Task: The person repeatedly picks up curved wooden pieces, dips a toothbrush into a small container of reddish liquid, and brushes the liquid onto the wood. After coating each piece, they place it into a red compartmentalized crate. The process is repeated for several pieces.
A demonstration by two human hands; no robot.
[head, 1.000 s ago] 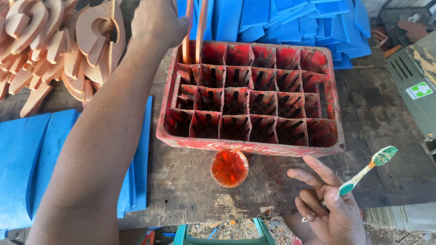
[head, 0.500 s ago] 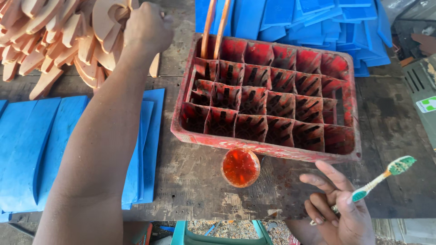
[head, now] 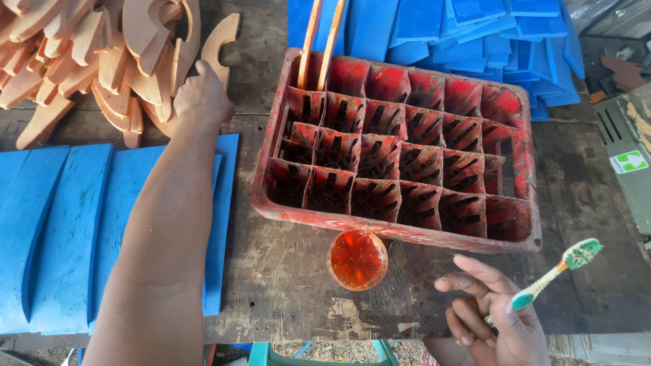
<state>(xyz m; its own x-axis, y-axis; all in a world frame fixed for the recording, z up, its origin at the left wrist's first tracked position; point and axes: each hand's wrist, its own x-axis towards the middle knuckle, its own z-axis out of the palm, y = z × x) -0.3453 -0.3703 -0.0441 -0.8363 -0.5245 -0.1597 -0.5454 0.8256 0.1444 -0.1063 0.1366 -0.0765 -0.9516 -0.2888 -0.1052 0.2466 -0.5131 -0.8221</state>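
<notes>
My left hand (head: 202,98) reaches far out to the heap of curved orange wooden pieces (head: 88,54) at the top left and closes its fingers on one of them. My right hand (head: 498,318) sits low at the bottom right, palm up, holding a green and white toothbrush (head: 556,271) between thumb and fingers, bristles pointing up and right. A small round container of orange-red paint (head: 358,259) stands on the table just left of that hand. Behind it lies a red divided plastic crate (head: 522,156) with two orange sticks (head: 319,34) standing in a far left cell.
Flat blue painted pieces (head: 61,224) lie under my left arm. More blue pieces (head: 475,34) are stacked behind the crate. A grey-green metal box (head: 630,163) sits at the right edge. The dark wooden tabletop (head: 271,271) ends near the bottom.
The view has shifted, so everything sits lower in frame. My left hand has come down from the heap's top to its lower right edge and gripped a piece. My right hand stays put.
</notes>
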